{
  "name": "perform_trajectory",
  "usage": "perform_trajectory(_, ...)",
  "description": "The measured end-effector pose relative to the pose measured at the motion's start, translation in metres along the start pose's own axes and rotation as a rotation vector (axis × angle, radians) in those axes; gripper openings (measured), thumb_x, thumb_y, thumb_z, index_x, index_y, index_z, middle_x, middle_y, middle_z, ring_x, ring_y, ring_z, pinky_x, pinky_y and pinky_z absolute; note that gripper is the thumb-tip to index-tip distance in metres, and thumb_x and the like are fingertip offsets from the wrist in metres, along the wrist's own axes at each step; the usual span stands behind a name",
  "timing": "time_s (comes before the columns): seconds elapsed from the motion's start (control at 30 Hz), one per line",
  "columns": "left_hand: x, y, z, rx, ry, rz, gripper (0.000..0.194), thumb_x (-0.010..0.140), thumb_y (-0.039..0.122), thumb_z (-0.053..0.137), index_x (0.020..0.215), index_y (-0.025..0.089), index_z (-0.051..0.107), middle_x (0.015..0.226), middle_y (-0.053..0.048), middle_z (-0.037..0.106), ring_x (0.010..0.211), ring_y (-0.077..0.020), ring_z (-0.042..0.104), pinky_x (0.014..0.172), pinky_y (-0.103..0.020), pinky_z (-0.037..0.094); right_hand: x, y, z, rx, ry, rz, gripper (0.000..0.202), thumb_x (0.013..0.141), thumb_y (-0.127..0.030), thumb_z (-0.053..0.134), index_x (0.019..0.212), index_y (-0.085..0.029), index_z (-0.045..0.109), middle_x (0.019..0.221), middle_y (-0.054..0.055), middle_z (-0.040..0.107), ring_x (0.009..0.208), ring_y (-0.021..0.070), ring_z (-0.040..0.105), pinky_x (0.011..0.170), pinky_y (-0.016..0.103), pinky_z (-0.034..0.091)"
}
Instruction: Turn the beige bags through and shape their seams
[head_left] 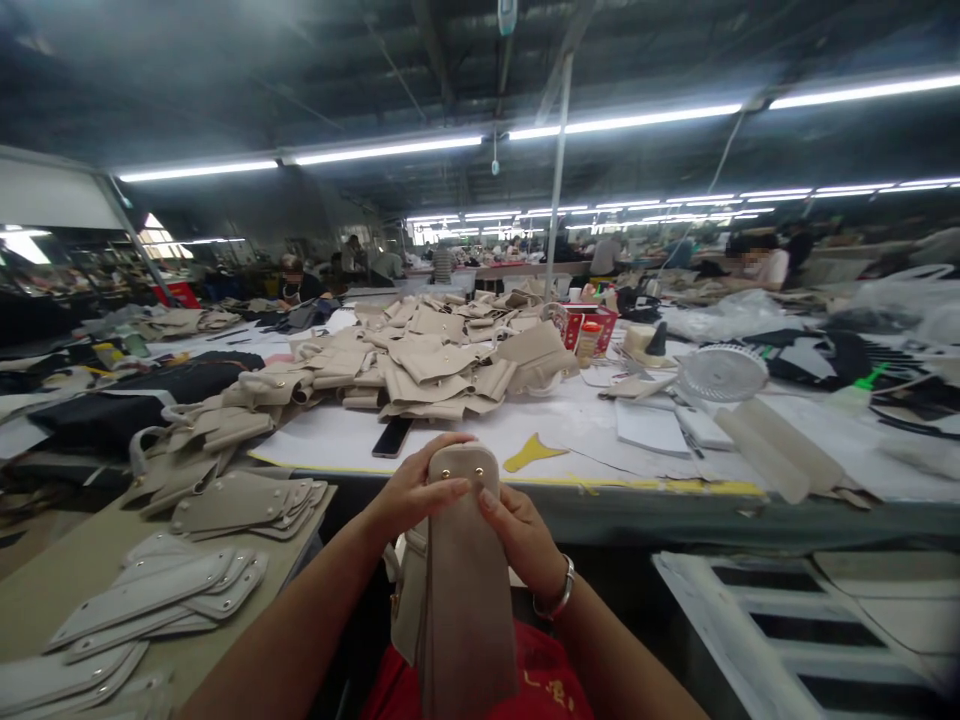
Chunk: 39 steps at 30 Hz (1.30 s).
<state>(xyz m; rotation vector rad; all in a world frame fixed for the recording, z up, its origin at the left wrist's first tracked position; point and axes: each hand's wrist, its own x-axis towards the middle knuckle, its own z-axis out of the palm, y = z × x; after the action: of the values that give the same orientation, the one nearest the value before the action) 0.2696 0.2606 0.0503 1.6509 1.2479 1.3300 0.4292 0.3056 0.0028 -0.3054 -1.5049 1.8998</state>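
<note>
A long beige leather strap piece with a rounded top end and two gold studs hangs upright before me. My left hand grips its top from the left, the thumb lying across the front below the studs. On the right edge, my right hand pinches the same piece, thumb in front and the other fingers behind. A metal bracelet circles that wrist. Behind the strap, at its left, hangs another beige leather part with a small loop; whether the two are joined I cannot tell.
A large heap of beige leather pieces covers the white worktable. Near its front edge lie a phone and a yellow tool. Studded flaps are stacked on the left side table. A white slatted rack stands right.
</note>
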Motion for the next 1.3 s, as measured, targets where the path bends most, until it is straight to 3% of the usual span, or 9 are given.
perform_trajectory(0.2, -0.002, 0.007, 0.008, 0.04, 0.059, -0.121, 0.034, 0.072, 0.041, 0.061, 0.09, 0.012, 0.059, 0.077, -0.003, 0.059, 0.065, -0.0128, 0.052, 0.055, -0.02, 0.039, -0.007, -0.012, 0.004, -0.619, 0.115, -0.09, 0.039, 0.088, -0.047, 0.037, 0.095, -0.016, 0.058, 0.079, 0.005, 0.063, 0.066, 0.0138, 0.053, 0.057, 0.024, 0.038)
perform_trajectory(0.33, -0.004, 0.014, 0.013, 0.154, 0.123, -0.085, 0.028, 0.072, 0.039, 0.061, 0.083, 0.013, 0.061, 0.073, -0.001, 0.058, 0.066, -0.0118, 0.051, 0.058, -0.02, 0.039, -0.01, -0.029, 0.007, -1.176, 0.234, -0.138, 0.039, 0.086, -0.05, 0.037, 0.094, -0.017, 0.057, 0.078, 0.008, 0.065, 0.067, 0.0175, 0.057, 0.059, 0.025, 0.035)
perform_trajectory(0.43, -0.005, 0.022, 0.016, 0.238, 0.12, -0.072, 0.027, 0.073, 0.039, 0.06, 0.081, 0.013, 0.06, 0.07, 0.001, 0.057, 0.065, -0.0114, 0.049, 0.059, -0.02, 0.038, -0.011, -0.041, 0.005, -1.416, 0.217, -0.136, 0.046, 0.082, -0.057, 0.039, 0.089, -0.016, 0.058, 0.074, 0.01, 0.065, 0.066, 0.0194, 0.058, 0.057, 0.026, 0.033)
perform_trajectory(0.53, -0.005, 0.029, 0.019, 0.285, 0.084, -0.081, 0.027, 0.075, 0.039, 0.059, 0.083, 0.014, 0.06, 0.071, 0.001, 0.057, 0.065, -0.0115, 0.049, 0.057, -0.019, 0.037, -0.011, -0.049, 0.001, -1.431, 0.169, -0.162, 0.046, 0.087, -0.053, 0.032, 0.08, -0.016, 0.059, 0.067, 0.008, 0.063, 0.059, 0.0161, 0.055, 0.054, 0.025, 0.03)
perform_trajectory(0.87, -0.007, 0.034, 0.026, 0.309, 0.068, -0.037, 0.028, 0.075, 0.04, 0.058, 0.087, 0.015, 0.06, 0.075, 0.0, 0.057, 0.067, -0.012, 0.049, 0.058, -0.02, 0.038, -0.015, -0.044, -0.004, -0.936, 0.149, -0.22, 0.051, 0.092, -0.043, 0.022, 0.067, -0.016, 0.057, 0.056, 0.0, 0.052, 0.052, 0.0103, 0.045, 0.049, 0.022, 0.031)
perform_trajectory(1.0, -0.007, 0.028, 0.025, 0.279, 0.096, -0.053, 0.03, 0.071, 0.041, 0.062, 0.086, 0.015, 0.058, 0.073, 0.001, 0.055, 0.064, -0.0113, 0.048, 0.055, -0.019, 0.037, -0.016, -0.049, -0.001, -1.241, 0.332, -0.225, 0.04, 0.09, -0.043, 0.031, 0.079, -0.016, 0.058, 0.062, 0.002, 0.056, 0.054, 0.0131, 0.049, 0.051, 0.025, 0.031)
perform_trajectory(1.13, -0.005, 0.026, 0.024, 0.279, 0.093, -0.037, 0.033, 0.067, 0.042, 0.066, 0.083, 0.015, 0.057, 0.069, 0.003, 0.053, 0.062, -0.0106, 0.046, 0.055, -0.019, 0.037, -0.018, -0.055, 0.003, -1.499, 0.439, -0.476, 0.029, 0.088, -0.036, 0.042, 0.103, -0.017, 0.057, 0.086, 0.006, 0.06, 0.071, 0.0158, 0.054, 0.062, 0.026, 0.036)
perform_trajectory(1.23, -0.005, 0.026, 0.023, 0.273, 0.104, -0.011, 0.034, 0.065, 0.042, 0.067, 0.084, 0.015, 0.058, 0.072, 0.002, 0.054, 0.065, -0.0112, 0.046, 0.058, -0.02, 0.038, -0.019, -0.055, 0.005, -1.512, 0.415, -0.606, 0.022, 0.088, -0.03, 0.045, 0.098, -0.017, 0.059, 0.085, 0.007, 0.059, 0.076, 0.0151, 0.053, 0.069, 0.026, 0.037)
perform_trajectory(1.3, -0.005, 0.026, 0.022, 0.249, 0.097, -0.013, 0.036, 0.065, 0.042, 0.068, 0.087, 0.015, 0.058, 0.074, 0.001, 0.056, 0.067, -0.0118, 0.048, 0.059, -0.02, 0.038, -0.018, -0.054, 0.005, -1.467, 0.411, -0.587, 0.02, 0.087, -0.031, 0.046, 0.084, -0.017, 0.059, 0.077, 0.005, 0.057, 0.07, 0.0136, 0.051, 0.066, 0.025, 0.037)
